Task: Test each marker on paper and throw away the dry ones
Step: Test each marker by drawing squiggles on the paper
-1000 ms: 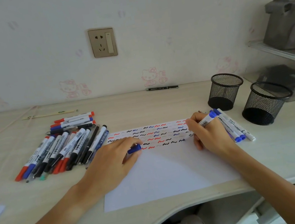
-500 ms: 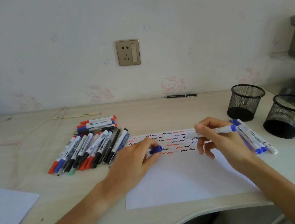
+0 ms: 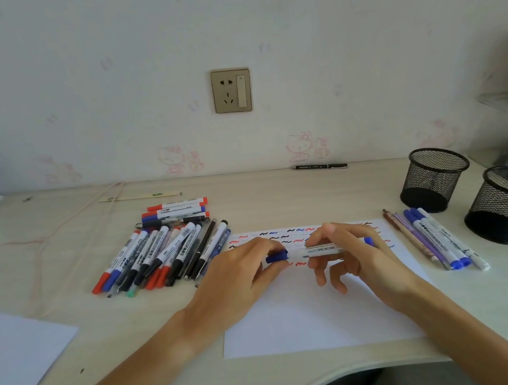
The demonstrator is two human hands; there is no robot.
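I see the left hand (image 3: 245, 278) pressing the blue cap (image 3: 276, 256) back onto the marker (image 3: 322, 249) that the right hand (image 3: 353, 256) pinches; testing done, it evidently wrote.

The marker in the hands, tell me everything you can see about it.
The marker has a slim white barrel with dark print and blue ends. It lies roughly level just above the paper, over the rows of squiggles. The right hand pinches the barrel; the left hand holds the blue cap at its left end. Whether the cap is fully seated cannot be told.
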